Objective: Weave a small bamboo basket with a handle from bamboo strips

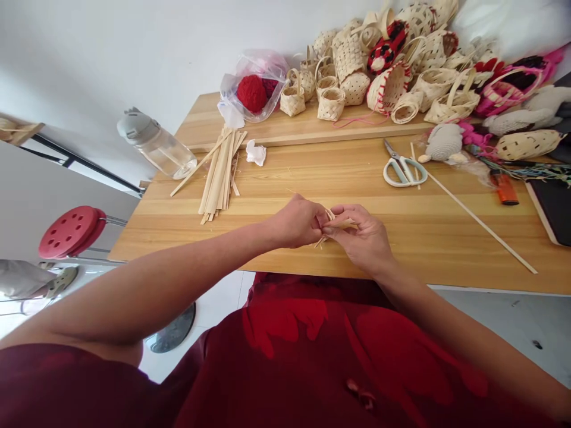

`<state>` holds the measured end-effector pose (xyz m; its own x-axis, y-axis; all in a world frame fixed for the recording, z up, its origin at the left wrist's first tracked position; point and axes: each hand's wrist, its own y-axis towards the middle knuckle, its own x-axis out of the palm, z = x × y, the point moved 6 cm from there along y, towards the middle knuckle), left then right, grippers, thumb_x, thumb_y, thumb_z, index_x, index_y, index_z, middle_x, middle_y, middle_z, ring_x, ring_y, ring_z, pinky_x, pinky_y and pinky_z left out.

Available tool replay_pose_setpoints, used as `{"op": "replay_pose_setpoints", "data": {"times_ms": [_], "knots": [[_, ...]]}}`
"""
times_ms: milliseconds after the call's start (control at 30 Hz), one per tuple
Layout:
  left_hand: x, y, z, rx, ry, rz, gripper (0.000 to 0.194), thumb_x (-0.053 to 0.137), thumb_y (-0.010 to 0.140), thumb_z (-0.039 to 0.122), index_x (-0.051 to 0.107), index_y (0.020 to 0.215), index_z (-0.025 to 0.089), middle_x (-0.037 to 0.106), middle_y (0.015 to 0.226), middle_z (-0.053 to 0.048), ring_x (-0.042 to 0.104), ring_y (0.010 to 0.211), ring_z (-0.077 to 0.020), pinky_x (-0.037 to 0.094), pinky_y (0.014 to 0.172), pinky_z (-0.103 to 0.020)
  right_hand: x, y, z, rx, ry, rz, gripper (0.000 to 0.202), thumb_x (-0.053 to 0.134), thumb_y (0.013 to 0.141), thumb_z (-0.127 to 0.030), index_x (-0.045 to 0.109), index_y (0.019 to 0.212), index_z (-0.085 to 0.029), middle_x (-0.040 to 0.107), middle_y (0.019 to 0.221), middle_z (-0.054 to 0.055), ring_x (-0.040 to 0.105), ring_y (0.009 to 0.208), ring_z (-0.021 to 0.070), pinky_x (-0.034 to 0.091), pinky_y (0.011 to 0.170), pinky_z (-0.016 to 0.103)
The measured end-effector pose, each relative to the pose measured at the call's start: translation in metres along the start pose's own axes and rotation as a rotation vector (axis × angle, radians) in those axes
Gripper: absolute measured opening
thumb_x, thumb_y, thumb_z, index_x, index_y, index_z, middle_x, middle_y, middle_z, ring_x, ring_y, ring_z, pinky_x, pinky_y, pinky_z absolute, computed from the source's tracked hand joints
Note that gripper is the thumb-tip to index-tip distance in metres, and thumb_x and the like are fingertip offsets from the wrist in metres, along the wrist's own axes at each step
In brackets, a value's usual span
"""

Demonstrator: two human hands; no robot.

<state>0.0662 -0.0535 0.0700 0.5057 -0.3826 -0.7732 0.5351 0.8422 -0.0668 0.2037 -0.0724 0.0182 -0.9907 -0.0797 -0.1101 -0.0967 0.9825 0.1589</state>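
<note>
Place: seems a small handicraft workroom; hard to tell whether in a home or a shop.
Worktop (276, 178): wood-grained, set against a white wall (134, 47).
Woven baskets (350, 56): crowded along the back in many small shapes.
Flat strips (217, 178): heaped loose near a water bottle (163, 148).
Red yarn (252, 94): bagged in clear plastic.
Scissors (395, 153): laid out near a long thin strip (482, 222).
Red stool (66, 232): off to the left of the worktop.

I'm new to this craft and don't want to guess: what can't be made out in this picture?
Head view throughout:
Pale strips: their full shape, partly covered by the left hand and right hand.
Black flat object: cut off by the right edge.
White plastic: cut off by the top edge.
Trouser leg: rest of that person, beyond the left edge.
</note>
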Motion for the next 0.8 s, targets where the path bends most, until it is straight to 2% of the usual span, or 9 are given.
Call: {"op": "replay_pose_setpoints", "data": {"times_ms": [100,167,233,333,400,567,667,800], "knots": [[0.002,-0.012,-0.004,-0.020,-0.052,0.069,0.011,0.070,0.079,0.015,0.077,0.072,0.018,0.077,0.074,-0.002,0.069,0.072,-0.0158,0.052,0.072,-0.026,-0.005,-0.002,0.001,-0.015,-0.005,-0.013,0.009,0.084,0.074,-0.032,0.079,0.078,-0.026,0.069,0.104,0.005,0.067,0.105,0.0253,0.060,0.071,0.034],[0.005,-0.022,-0.006,-0.038,-0.068,0.134,0.007,0.072,0.082,0.020,0.078,0.077,0.020,0.078,0.081,-0.003,0.070,0.087,-0.0191,0.053,0.080,-0.028,-0.008,-0.003,0.001,-0.047,-0.021,-0.003,0.008,0.084,0.076,-0.032,0.078,0.077,-0.027,0.071,0.098,0.004,0.067,0.106,0.0255,0.060,0.077,0.036],[0.011,-0.030,-0.006,-0.040,-0.067,0.194,0.006,0.081,0.077,0.025,0.078,0.082,0.022,0.078,0.088,-0.004,0.066,0.103,-0.0235,0.053,0.088,-0.033,-0.011,-0.004,0.002,-0.079,-0.028,0.009,0.007,0.083,0.077,-0.031,0.078,0.076,-0.027,0.073,0.095,0.004,0.068,0.103,0.0244,0.059,0.085,0.039],[0.018,-0.037,-0.006,-0.049,-0.048,0.271,0.012,0.083,0.075,0.019,0.076,0.084,0.023,0.077,0.084,-0.002,0.059,0.112,-0.0261,0.051,0.097,-0.039,-0.011,-0.005,0.001,-0.114,-0.023,-0.009,0.005,0.082,0.079,-0.028,0.078,0.077,-0.027,0.074,0.095,0.003,0.068,0.103,0.0232,0.055,0.095,0.042],[0.021,-0.037,-0.007,-0.058,-0.061,0.292,0.009,0.079,0.078,0.015,0.074,0.079,0.022,0.075,0.079,-0.002,0.057,0.111,-0.0257,0.051,0.096,-0.038,-0.011,-0.008,-0.001,-0.101,-0.018,-0.044,0.003,0.082,0.079,-0.028,0.078,0.080,-0.027,0.073,0.099,0.004,0.067,0.107,0.0237,0.056,0.093,0.040],[0.019,-0.035,-0.007,-0.032,-0.083,0.270,0.016,0.080,0.078,0.016,0.069,0.068,0.021,0.072,0.074,-0.001,0.058,0.107,-0.0245,0.051,0.094,-0.036,-0.015,-0.017,-0.016,-0.073,-0.066,-0.095,0.005,0.081,0.080,-0.030,0.080,0.084,-0.027,0.069,0.111,0.006,0.064,0.114,0.0247,0.059,0.077,0.032],[0.019,-0.035,-0.009,-0.011,-0.121,0.256,0.015,0.079,0.081,0.021,0.069,0.069,0.022,0.072,0.074,-0.002,0.060,0.105,-0.0242,0.050,0.096,-0.037,-0.020,-0.023,-0.027,-0.128,-0.167,-0.094,0.004,0.080,0.083,-0.027,0.081,0.086,-0.027,0.071,0.098,0.004,0.067,0.096,0.0204,0.056,0.075,0.031],[0.023,-0.038,-0.011,-0.005,-0.152,0.293,0.008,0.082,0.079,0.021,0.074,0.079,0.023,0.071,0.071,-0.002,0.061,0.109,-0.0261,0.050,0.100,-0.040,-0.019,-0.028,-0.026,-0.061,-0.112,-0.149,0.004,0.076,0.088,-0.027,0.078,0.086,-0.024,0.077,0.085,0.001,0.069,0.079,0.0168,0.054,0.073,0.030]]}}
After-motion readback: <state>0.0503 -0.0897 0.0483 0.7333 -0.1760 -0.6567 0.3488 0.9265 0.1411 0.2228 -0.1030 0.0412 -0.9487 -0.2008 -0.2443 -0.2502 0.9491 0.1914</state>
